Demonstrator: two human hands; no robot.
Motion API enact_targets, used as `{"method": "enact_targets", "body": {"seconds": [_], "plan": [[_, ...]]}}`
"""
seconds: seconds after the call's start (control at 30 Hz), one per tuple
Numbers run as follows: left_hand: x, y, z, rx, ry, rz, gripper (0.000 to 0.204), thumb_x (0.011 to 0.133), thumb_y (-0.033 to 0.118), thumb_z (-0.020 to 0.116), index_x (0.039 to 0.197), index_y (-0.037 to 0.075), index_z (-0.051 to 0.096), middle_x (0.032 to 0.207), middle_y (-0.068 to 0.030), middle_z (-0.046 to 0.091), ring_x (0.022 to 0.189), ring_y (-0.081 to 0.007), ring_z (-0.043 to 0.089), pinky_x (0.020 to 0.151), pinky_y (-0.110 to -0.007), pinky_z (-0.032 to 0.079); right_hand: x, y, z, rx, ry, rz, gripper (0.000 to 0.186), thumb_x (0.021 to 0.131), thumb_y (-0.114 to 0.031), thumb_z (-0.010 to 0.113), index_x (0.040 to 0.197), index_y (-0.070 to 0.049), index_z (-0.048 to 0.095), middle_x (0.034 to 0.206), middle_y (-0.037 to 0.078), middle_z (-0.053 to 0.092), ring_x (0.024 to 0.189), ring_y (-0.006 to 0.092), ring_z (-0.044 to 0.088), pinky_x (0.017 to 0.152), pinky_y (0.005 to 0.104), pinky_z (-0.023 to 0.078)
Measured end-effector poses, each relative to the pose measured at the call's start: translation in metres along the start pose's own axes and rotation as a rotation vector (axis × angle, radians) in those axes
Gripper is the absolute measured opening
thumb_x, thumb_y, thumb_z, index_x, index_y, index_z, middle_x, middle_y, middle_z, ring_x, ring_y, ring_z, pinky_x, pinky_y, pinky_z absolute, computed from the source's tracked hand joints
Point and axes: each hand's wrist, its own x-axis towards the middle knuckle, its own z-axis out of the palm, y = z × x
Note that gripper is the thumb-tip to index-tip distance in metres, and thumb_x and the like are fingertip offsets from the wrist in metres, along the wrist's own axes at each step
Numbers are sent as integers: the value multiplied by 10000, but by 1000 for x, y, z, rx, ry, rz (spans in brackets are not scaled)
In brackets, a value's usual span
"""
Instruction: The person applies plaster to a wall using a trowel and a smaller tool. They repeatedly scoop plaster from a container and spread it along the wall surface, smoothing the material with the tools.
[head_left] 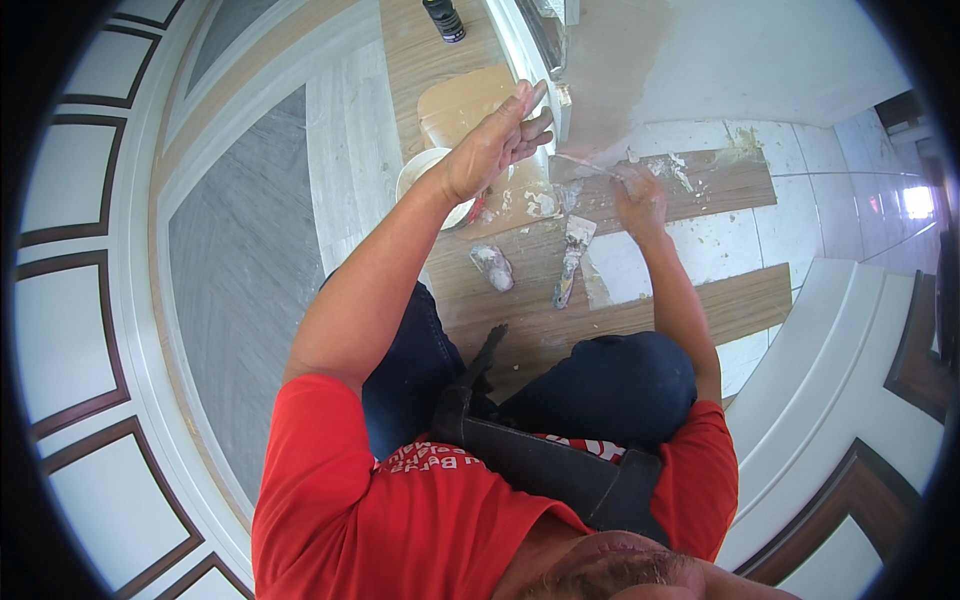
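My left hand (503, 140) is raised beside the white door frame (519, 45), fingers stretched and apart. It holds nothing, and whether the fingertips touch the frame I cannot tell. Low by the foot of the wall, my right hand (640, 198) is closed round a thin scraper (588, 166) whose blade points left toward the frame. A putty-smeared putty knife (574, 255) lies on the floor between my knees and the frame. Left of it rests a whitish, putty-caked lump (492, 268). Under my left forearm stands a white bucket (412, 172), partly hidden.
A tan board (462, 98) lies behind the bucket, and a black bottle (444, 20) stands farther off. Putty crumbs dot the wood-look planks (715, 190) and white tiles (795, 215). White panelled walls (70, 180) curve along the left; white trim (815, 330) is at right.
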Motion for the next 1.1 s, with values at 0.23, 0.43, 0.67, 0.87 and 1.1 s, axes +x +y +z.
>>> {"method": "enact_targets", "body": {"seconds": [0.23, 0.43, 0.67, 0.87, 1.1], "plan": [[-3, 2, 2, -8, 17, 6, 1009, 994, 781, 162, 1636, 22, -7, 1666, -255, 217, 1528, -416, 259, 1274, -463, 132, 1, -5, -39, 69, 214, 91, 205, 838, 24, 723, 1027, -51, 748, 997, 137, 731, 924, 306, 705, 813, 383, 556], [-1, 3, 4, -20, 8, 7, 1007, 995, 780, 159, 1635, 20, -7, 1667, -260, 206, 1528, -419, 257, 1276, -458, 135, -28, 9, -19, -116, -49, -181, 352, 779, 11, 688, 1118, -77, 715, 1043, 133, 710, 913, 338, 667, 810, 433, 541], [-2, 1, 0, -16, 3, 0, 1008, 994, 781, 156, 1636, 21, -8, 1671, -257, 196, 1531, -425, 244, 1275, -472, 126, -26, 7, 5, -90, -118, -123, 351, 783, 12, 666, 1111, -103, 710, 1068, 111, 708, 936, 352, 656, 836, 456, 538], [0, -1, -1, -20, -14, 1, 1004, 992, 782, 146, 1639, 30, -9, 1674, -245, 204, 1532, -421, 247, 1273, -475, 124, -35, 37, -6, -83, -73, 43, 334, 759, 29, 650, 1056, -108, 717, 1082, 99, 708, 1023, 356, 645, 918, 471, 504], [-3, 3, 3, -9, -3, 4, 1019, 984, 794, 145, 1638, 29, -9, 1675, -242, 203, 1530, -417, 253, 1272, -470, 132, -45, 47, -8, -194, -164, -3, 292, 729, 15, 650, 997, -82, 715, 1101, 94, 702, 1078, 338, 621, 957, 476, 471]]}}
